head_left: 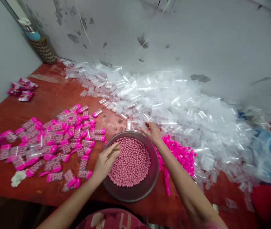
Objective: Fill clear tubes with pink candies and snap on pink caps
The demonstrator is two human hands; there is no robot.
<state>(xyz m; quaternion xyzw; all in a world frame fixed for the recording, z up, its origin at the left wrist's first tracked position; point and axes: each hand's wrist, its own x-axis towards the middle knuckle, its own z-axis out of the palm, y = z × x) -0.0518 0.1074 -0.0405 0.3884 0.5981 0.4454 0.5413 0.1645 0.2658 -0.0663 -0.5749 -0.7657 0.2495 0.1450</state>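
A dark round bowl (pixel 154 178) stands before me, filled with small pink balls (pixel 129 162). Over its left side is my left hand (pixel 106 160), fingers loosely bent and a little apart, with nothing visible in them. Beyond the bowl's far right rim, my right hand (pixel 153 134) reaches to the near edge of a heap of clear plastic containers (pixel 168 95). Its fingers are spread, and I see nothing held. Bright pink caps (pixel 179 156) lie in a pile right of the bowl, partly behind my right forearm.
Many ball-filled containers with pink caps (pixel 59 136) cover the red table (pixel 54 86) on the left. Farther back lie several pink packets (pixel 24 89). A woven cylinder (pixel 43 49) stands in the corner. Blue-white plastic bags (pixel 270 156) sit at right, against the wall side.
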